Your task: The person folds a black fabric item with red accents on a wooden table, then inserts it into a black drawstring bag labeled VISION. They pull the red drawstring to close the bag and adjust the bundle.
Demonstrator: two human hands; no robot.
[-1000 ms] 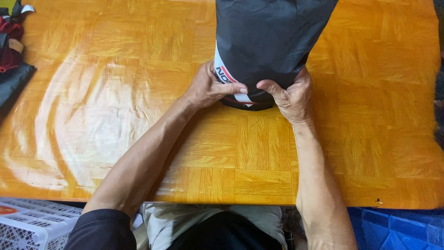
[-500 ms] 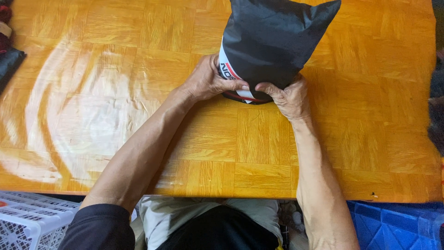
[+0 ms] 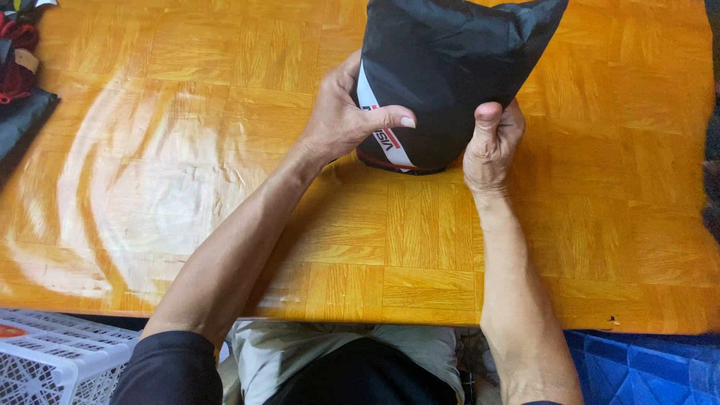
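Near edge first, a white basket (image 3: pixel 52 360) sits low left, then both arms reach out over the wooden table (image 3: pixel 187 187), left hand (image 3: pixel 341 120) and right hand (image 3: pixel 491 142) clamped on the black bag (image 3: pixel 450 67), pinning its near end steady at centre-far.

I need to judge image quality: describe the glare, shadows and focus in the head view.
Head view: broad white glare streaks the glossy orange table at left; the black bag reads dark, its folds faint; soft shadows fall under the left hand and the right hand; focus is sharp throughout, no motion blur.
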